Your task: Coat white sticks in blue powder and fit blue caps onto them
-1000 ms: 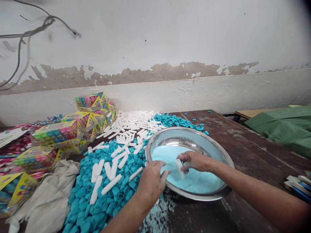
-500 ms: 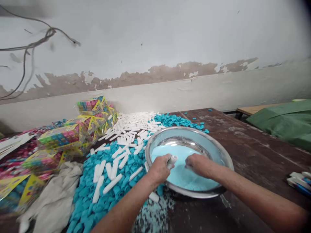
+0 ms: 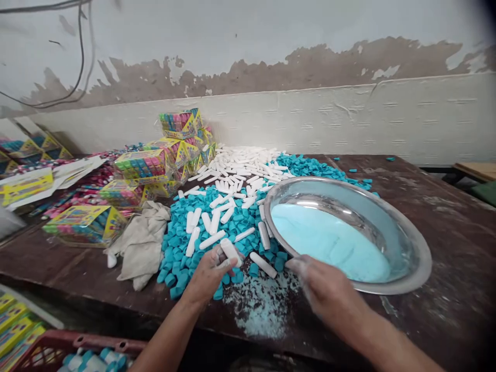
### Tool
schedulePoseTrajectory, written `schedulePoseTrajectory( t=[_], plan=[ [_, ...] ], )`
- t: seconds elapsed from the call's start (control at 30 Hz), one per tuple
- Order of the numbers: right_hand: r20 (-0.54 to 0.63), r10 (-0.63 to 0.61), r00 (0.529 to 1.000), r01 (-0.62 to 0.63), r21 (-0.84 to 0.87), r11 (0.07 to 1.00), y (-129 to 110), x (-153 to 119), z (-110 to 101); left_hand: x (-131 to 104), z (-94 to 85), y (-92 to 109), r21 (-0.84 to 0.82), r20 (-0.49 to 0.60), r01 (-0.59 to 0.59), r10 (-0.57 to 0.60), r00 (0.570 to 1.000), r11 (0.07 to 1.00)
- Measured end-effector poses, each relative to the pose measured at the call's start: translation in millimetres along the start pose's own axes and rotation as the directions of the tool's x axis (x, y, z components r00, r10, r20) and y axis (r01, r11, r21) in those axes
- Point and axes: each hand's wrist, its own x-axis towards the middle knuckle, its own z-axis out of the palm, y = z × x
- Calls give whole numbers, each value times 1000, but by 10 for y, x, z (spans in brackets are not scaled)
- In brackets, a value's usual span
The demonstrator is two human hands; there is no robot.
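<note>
My left hand (image 3: 211, 274) is closed on a white tube (image 3: 231, 252), over the front of a heap of blue caps (image 3: 182, 253). Other white tubes (image 3: 212, 239) lie loose on the caps. At the near left rim of a wide metal bowl (image 3: 420, 268) is my right hand (image 3: 325, 289), slightly blurred, its fingers bent together; what they hold, if anything, cannot be made out. Light blue powder (image 3: 329, 240) fills the bottom of the bowl.
Spilled powder (image 3: 263, 305) marks the brown table (image 3: 445, 227) near its front edge. Left of the caps are a grey cloth (image 3: 145, 243) and packed boxes (image 3: 145, 164). A red crate (image 3: 73, 338) with capped tubes stands below at lower left.
Both hands have left the inside of the bowl. The left one has moved left over the caps with the white tube, the right one to the near rim. The view has shifted down and left.
</note>
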Motion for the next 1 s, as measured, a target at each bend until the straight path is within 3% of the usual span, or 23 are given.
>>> schedulePoseTrajectory(
  t=[0.1, 0.27, 0.43, 0.63, 0.73, 0.83, 1.0],
  plan=[
    [234, 95, 968, -80, -74, 994, -216, 133, 369, -121, -57, -168, -54, -8, 40, -41, 999, 998],
    [248, 182, 951, -134, -199, 971, -251, 513, 724, -217, -48, -271, -65, -3, 47, -47, 999, 997],
    [293, 168, 941, -95, -248, 964, -294, 604, 755, -279, -103, -276, -100, -24, 41, -43, 999, 994],
    [275, 152, 949, -140, -64, 988, -297, 488, 774, -315, -191, -279, -75, -20, 69, -71, 997, 995],
    [220, 176, 959, -201, 100, 974, -268, 452, 756, -310, -158, -294, -76, 51, 72, -68, 996, 995],
    [135, 153, 979, -180, 216, 960, -256, 394, 716, -312, -106, -314, -87, 104, 60, -51, 993, 994],
    [71, 120, 990, -135, 277, 951, -261, 274, 682, -335, -79, -321, -82, 110, 59, -50, 993, 995]
  ],
)
